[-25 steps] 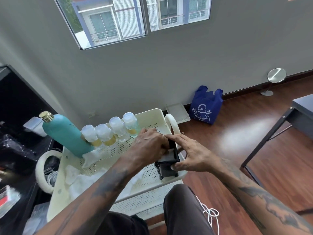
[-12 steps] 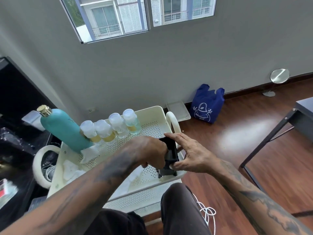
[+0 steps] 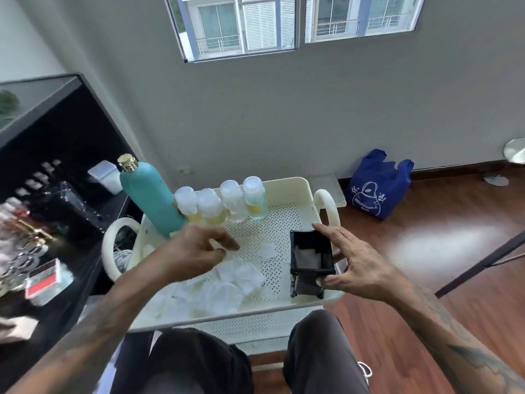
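Observation:
A small open black box (image 3: 311, 261) stands at the front right corner of the cream perforated cart tray (image 3: 287, 223), with something white inside it. My right hand (image 3: 358, 265) grips the box from the right, fingers on its far edge and thumb at its near side. My left hand (image 3: 199, 248) hovers over the middle of the tray, blurred, with thumb and fingers pinched on a bit of white pad (image 3: 215, 245). Several white pads (image 3: 235, 275) lie loose on the tray below and in front of that hand.
A teal bottle with a gold cap (image 3: 147, 194) and several small capped bottles of yellow liquid (image 3: 227, 203) line the tray's far side. A black shelf with clutter (image 3: 42, 223) stands to the left. A blue bag (image 3: 377, 186) sits by the wall, and a dark table leg (image 3: 483, 263) is at the right.
My left hand has left the black box and swung left over the loose pads. The box now stands open with my right hand alone holding it. The view has shifted right.

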`<state>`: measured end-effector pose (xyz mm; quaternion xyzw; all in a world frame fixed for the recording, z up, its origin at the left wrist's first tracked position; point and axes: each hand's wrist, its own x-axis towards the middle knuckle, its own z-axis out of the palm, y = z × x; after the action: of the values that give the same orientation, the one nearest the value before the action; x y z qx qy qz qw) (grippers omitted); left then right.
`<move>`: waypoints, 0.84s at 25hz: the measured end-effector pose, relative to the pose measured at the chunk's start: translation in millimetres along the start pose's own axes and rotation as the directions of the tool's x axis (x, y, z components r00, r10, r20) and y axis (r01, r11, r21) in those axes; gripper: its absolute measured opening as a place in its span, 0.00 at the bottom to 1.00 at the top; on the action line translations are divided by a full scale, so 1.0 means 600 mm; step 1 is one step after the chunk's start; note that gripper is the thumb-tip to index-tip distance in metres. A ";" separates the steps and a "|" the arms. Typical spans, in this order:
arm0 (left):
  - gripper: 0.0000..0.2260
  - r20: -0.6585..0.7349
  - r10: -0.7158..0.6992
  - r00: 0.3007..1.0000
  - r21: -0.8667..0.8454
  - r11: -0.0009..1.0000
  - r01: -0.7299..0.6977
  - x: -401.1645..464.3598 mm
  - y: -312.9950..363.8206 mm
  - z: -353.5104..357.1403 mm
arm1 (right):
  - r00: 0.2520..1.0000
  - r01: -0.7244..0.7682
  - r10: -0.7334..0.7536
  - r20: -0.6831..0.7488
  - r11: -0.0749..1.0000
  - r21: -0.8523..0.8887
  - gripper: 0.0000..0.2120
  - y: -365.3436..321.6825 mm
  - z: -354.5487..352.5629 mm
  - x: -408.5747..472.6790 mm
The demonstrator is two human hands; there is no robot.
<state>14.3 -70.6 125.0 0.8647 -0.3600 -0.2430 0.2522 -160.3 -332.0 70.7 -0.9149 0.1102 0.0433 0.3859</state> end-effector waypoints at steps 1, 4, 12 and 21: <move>0.09 -0.011 -0.091 0.996 0.030 0.995 0.091 -0.019 -0.040 0.017 | 0.999 -0.017 0.018 0.026 0.999 -0.033 0.48 -0.013 -0.005 -0.003; 0.09 0.103 -0.266 0.959 0.060 0.964 0.261 -0.044 -0.126 0.103 | 0.995 -0.100 0.102 -0.013 0.926 -0.363 0.50 -0.058 -0.016 -0.031; 0.03 -0.117 -0.323 0.939 -0.161 0.939 0.303 -0.027 -0.183 0.159 | 0.980 0.199 -0.163 0.116 0.853 -0.483 0.15 -0.193 0.115 0.039; 0.10 -0.143 -0.346 0.927 -0.218 0.925 0.312 -0.017 -0.195 0.171 | 0.988 0.038 0.057 0.147 0.819 -0.572 0.09 -0.120 0.224 0.153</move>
<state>4.9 -18.1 -21.3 0.9030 -0.1601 -0.2369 0.3206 -53.6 -202.3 12.1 -0.9816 0.0660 0.1482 0.1004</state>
